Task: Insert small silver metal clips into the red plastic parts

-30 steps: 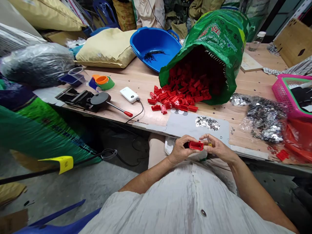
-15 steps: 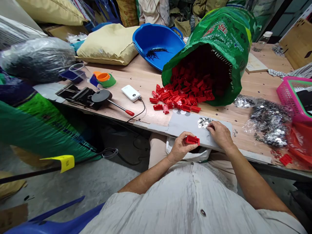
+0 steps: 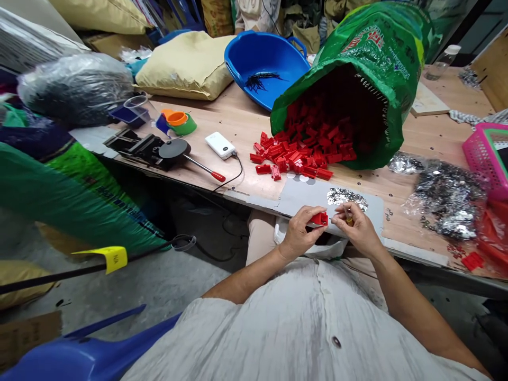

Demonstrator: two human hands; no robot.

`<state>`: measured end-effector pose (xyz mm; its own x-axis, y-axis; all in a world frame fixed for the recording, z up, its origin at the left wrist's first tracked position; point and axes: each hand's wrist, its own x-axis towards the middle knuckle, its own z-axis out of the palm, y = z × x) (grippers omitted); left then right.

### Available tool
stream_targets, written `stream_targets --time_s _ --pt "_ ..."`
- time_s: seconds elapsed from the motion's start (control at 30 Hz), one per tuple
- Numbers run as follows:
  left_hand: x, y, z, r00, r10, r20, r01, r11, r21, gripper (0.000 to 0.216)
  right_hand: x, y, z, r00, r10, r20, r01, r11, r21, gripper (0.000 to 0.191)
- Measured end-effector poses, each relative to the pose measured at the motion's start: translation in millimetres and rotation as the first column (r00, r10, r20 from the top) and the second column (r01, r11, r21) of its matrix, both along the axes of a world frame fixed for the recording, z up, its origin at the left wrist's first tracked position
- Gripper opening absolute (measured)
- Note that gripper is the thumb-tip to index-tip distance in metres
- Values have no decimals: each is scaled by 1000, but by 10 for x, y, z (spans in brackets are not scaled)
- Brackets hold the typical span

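Observation:
My left hand (image 3: 300, 232) grips a small red plastic part (image 3: 319, 218) between thumb and fingers, just above the table's front edge. Close to its right end, my right hand (image 3: 356, 226) is closed in a pinch. Whatever is at those fingertips is too small to name; a yellowish bit shows between the fingers. Beyond the right hand, a pile of small shiny metal pieces (image 3: 346, 198) lies on a grey sheet (image 3: 291, 197). Farther back, many red parts like the held one spill out of a green sack (image 3: 397, 63).
A lever-handled tool (image 3: 174, 151) and a white power bank (image 3: 220, 145) with a cable lie to the left. Behind stands a blue basin (image 3: 273, 63) holding dark thin strips. Rightward are a plastic bag of metal pieces (image 3: 452, 196) and a pink basket (image 3: 472, 159).
My right hand has drawn back from the metal pieces toward the red part in my left hand. More of the metal pile shows now. The view has shifted slightly.

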<state>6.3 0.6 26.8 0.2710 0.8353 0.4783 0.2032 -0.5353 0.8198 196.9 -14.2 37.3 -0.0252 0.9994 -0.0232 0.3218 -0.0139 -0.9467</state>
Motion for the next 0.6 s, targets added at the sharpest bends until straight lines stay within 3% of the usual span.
stream_targets --time_s 0.17,0.4,0.5,0.6 --pt "13 -42 57 998 -31 -55 36 995 88 38 -70 -55 15 1000 15 1 -15 1000 10 26" --pt "36 -68 81 991 -127 -30 129 990 64 41 -23 -45 32 987 107 -118 -114 992 -61 27" --pt "46 -57 55 985 -161 67 165 984 -65 44 -21 -48 79 979 91 -182 -110 989 -96 31" --pt "48 -48 29 955 -162 248 238 920 -312 50 -2 -55 122 972 58 -227 -90 987 -133 37"
